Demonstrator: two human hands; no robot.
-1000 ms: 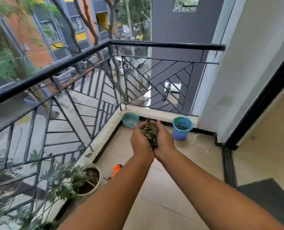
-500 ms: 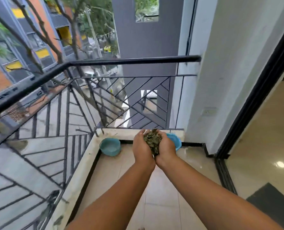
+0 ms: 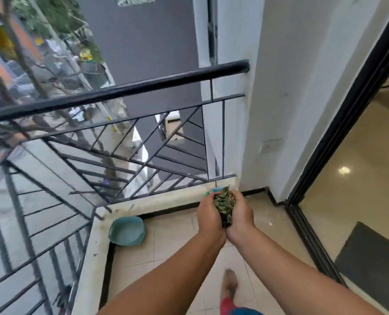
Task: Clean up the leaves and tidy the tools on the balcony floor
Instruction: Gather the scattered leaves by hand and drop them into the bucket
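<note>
A clump of dry green-brown leaves is pressed between my two hands, held out in front of me above the tiled balcony floor. My left hand cups the clump from the left and my right hand from the right, fingers curled round it. Just beyond my fingertips a sliver of the blue bucket shows by the far kerb; the rest of it is hidden behind my hands. A teal basin stands in the left corner of the floor.
A black metal railing on a low white kerb closes the left and far sides. A white wall and a black sliding-door frame stand at right, with a dark mat inside. My bare foot is on the tiles.
I have walked forward toward the far corner with the leaves still cupped in both hands. The blue bucket is now almost fully hidden behind my hands, and the potted plant has left view.
</note>
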